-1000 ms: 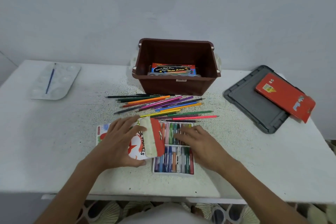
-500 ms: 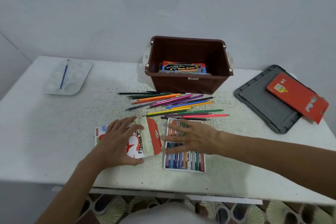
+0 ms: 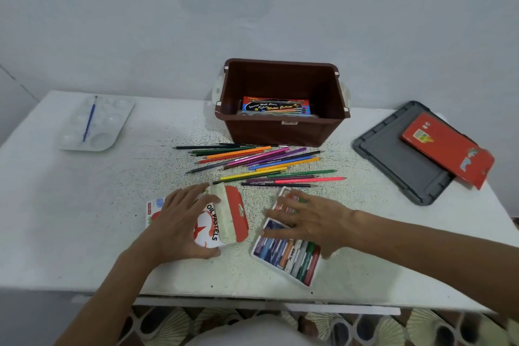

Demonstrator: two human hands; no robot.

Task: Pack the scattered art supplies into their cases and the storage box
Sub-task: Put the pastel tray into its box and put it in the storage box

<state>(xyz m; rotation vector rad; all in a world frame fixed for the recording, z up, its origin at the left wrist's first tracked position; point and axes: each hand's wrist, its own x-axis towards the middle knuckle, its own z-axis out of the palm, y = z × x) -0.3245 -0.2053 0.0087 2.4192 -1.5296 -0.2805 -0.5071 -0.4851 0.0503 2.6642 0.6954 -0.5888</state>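
Far left: a clear paint palette [image 3: 95, 123] lies flat near the table's [image 3: 56, 219] far left corner, with a blue brush [image 3: 89, 119] resting across its wells. Bare tabletop runs from the palette to the near edge.

Near left of centre: the left hand [image 3: 179, 222] grips the oil pastel carton [image 3: 224, 216]. The fingers lie over its top and the thumb curls against its near edge. The carton's orange flap end faces right, and its left end lies flat on the table.

Centre: the coloured pencils [image 3: 261, 163] lie scattered in a loose fan, points mostly left, between the carton and the brown storage box [image 3: 280, 129]. The box stands open toward the far edge. A watercolour pack [image 3: 276, 106] lies inside it.

Near right of centre: the pastel tray [image 3: 286, 255] lies skewed, apart from the carton, with a strip of bare table between them. Its near corner is close to the table's near edge. The right hand [image 3: 311, 219] presses on the tray with fingers spread and straight, holding nothing.

Right: bare table separates the tray from the grey lid [image 3: 398, 154]. A red case [image 3: 446, 149] lies on the lid and overhangs its right side, at the table's right edge.
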